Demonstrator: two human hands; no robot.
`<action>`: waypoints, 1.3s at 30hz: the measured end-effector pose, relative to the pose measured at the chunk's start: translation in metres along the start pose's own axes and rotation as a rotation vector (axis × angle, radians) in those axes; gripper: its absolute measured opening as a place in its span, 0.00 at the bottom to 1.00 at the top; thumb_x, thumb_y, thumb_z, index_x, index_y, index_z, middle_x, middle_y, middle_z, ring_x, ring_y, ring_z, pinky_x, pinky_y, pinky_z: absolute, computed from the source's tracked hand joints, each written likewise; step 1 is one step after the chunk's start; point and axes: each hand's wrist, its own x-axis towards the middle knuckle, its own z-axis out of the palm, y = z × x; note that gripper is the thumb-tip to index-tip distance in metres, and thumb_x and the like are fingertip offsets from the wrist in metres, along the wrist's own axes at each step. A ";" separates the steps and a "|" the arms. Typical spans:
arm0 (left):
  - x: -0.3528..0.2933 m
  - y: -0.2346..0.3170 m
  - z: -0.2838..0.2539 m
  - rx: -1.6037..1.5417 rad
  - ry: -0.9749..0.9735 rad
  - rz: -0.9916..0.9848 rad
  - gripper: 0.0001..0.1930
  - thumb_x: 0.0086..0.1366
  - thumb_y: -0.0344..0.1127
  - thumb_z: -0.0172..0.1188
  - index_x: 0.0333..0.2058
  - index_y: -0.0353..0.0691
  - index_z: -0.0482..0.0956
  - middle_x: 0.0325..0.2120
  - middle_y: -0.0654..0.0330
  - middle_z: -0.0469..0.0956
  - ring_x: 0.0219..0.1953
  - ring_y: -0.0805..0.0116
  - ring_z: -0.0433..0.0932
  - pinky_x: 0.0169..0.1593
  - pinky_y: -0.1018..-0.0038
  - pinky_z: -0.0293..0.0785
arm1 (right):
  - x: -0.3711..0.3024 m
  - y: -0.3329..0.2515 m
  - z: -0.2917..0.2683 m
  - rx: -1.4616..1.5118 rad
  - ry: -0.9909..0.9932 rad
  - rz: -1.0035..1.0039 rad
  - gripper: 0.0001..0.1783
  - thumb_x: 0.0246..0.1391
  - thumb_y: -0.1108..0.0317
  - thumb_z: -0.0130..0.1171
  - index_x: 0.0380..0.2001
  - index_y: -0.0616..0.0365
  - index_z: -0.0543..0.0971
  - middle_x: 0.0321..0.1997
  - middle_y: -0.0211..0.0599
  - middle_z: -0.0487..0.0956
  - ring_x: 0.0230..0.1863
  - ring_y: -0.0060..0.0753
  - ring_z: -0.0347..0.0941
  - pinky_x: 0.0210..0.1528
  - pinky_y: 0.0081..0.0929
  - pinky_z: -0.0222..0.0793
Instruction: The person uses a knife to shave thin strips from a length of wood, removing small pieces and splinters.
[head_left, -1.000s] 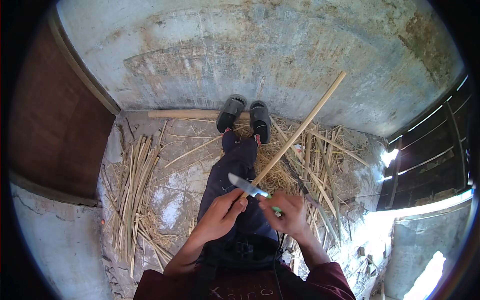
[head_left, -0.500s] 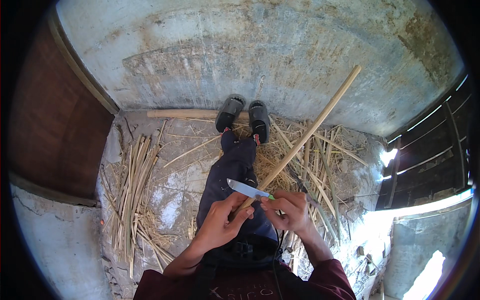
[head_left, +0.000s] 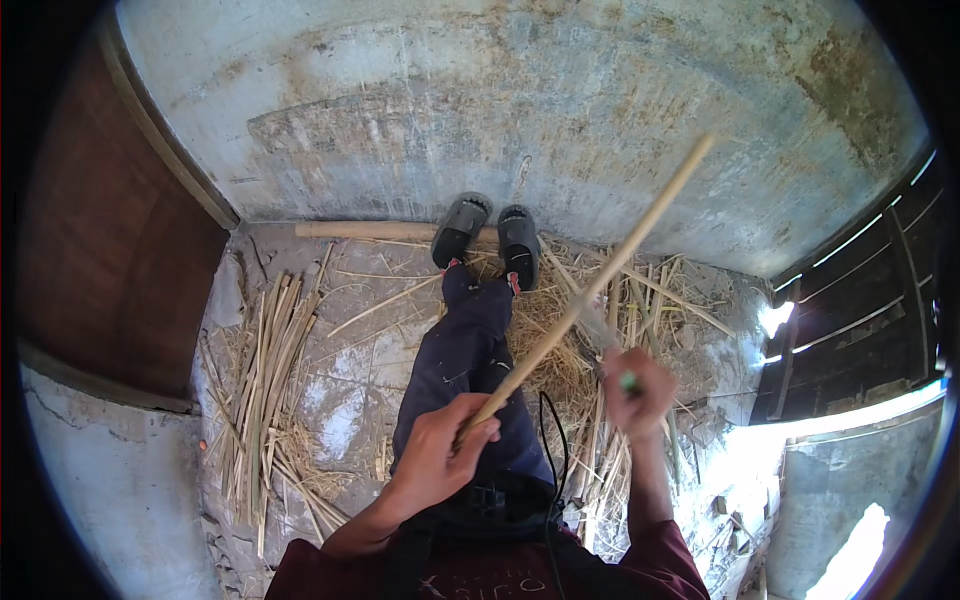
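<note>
A long pale bamboo strip [head_left: 600, 285] slants from my lap up to the right, its far end in front of the wall. My left hand [head_left: 440, 445] is closed round its near end. My right hand [head_left: 640, 390], smeared by motion, grips a knife by its green handle [head_left: 628, 382]. The knife's blade [head_left: 598, 325] is blurred; it points away from me, close to the right side of the strip. Whether blade and strip touch, I cannot tell. Below the strip are my outstretched legs [head_left: 455, 360] in dark trousers.
Split bamboo strips [head_left: 265, 390] lie in a pile on the left. More strips and fine shavings [head_left: 560, 365] cover the floor to the right of my legs. A bamboo pole [head_left: 365, 230] lies along the foot of the concrete wall [head_left: 480, 110]. A black cord [head_left: 563, 440] hangs by my lap.
My right hand has moved the knife from beside my left hand outward along the strip, away from me. The left hand keeps its hold, and the strip has shifted only slightly.
</note>
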 end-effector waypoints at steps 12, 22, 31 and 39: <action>0.007 -0.023 -0.003 0.010 0.090 -0.066 0.14 0.77 0.28 0.66 0.57 0.33 0.78 0.32 0.63 0.84 0.29 0.84 0.76 0.33 0.81 0.70 | -0.003 -0.021 0.006 0.141 0.141 0.184 0.04 0.62 0.78 0.70 0.37 0.59 0.83 0.24 0.28 0.80 0.20 0.16 0.69 0.22 0.22 0.59; 0.012 -0.020 0.009 -0.028 0.109 0.065 0.14 0.72 0.27 0.70 0.52 0.32 0.77 0.30 0.54 0.84 0.26 0.72 0.81 0.29 0.72 0.73 | 0.007 -0.066 0.030 0.195 -0.251 -0.051 0.12 0.49 0.75 0.79 0.35 0.54 0.85 0.24 0.35 0.80 0.16 0.31 0.74 0.17 0.30 0.65; 0.010 -0.008 0.007 -0.017 0.093 0.069 0.16 0.71 0.26 0.70 0.54 0.32 0.78 0.36 0.51 0.89 0.35 0.75 0.88 0.35 0.76 0.78 | 0.016 -0.062 0.033 0.241 -0.198 -0.075 0.11 0.49 0.75 0.79 0.33 0.52 0.85 0.20 0.27 0.71 0.14 0.26 0.67 0.15 0.29 0.58; 0.012 -0.011 0.008 -0.046 0.073 0.059 0.19 0.70 0.25 0.70 0.56 0.31 0.77 0.38 0.49 0.90 0.39 0.72 0.90 0.39 0.76 0.80 | 0.015 -0.050 0.033 0.217 -0.184 -0.141 0.12 0.49 0.76 0.78 0.30 0.51 0.83 0.20 0.27 0.72 0.14 0.26 0.68 0.14 0.29 0.58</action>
